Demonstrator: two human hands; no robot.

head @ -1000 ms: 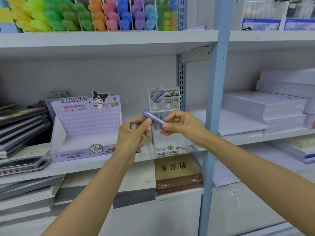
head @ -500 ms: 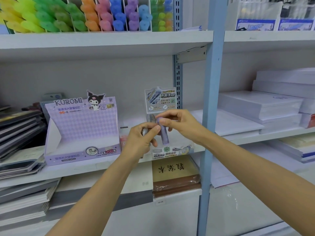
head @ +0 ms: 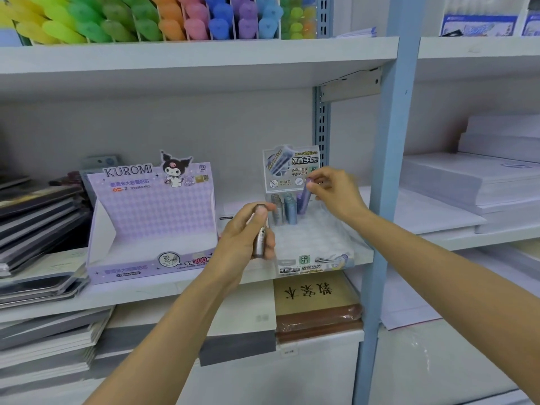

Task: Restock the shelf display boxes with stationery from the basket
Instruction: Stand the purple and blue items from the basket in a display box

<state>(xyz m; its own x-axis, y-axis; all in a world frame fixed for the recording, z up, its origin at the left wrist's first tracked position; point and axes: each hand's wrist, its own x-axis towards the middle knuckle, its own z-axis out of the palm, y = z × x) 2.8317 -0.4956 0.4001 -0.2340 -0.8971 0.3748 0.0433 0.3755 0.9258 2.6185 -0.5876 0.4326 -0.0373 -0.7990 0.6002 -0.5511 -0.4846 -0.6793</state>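
A clear display box (head: 321, 241) with a printed header card stands on the middle shelf. Several lead tubes (head: 282, 210) stand upright in its back row. My right hand (head: 336, 194) pinches the top of a purple tube (head: 304, 198), which stands nearly upright at the right end of that row. My left hand (head: 248, 232) grips a grey-brown tube (head: 261, 235) in front of the box's left side. An empty purple Kuromi display box (head: 152, 226) sits to the left. The basket is out of view.
Dark notebooks (head: 38, 217) are stacked at the left. White paper reams (head: 467, 182) lie to the right, beyond the blue upright post (head: 388, 171). Coloured highlighters (head: 163, 19) fill the top shelf. A brown book (head: 317, 302) lies on the shelf below.
My right hand took the purple tube from in front of my left hand, turned it upright and lowered it into the clear box's back row. My left hand kept its tube and sank slightly.
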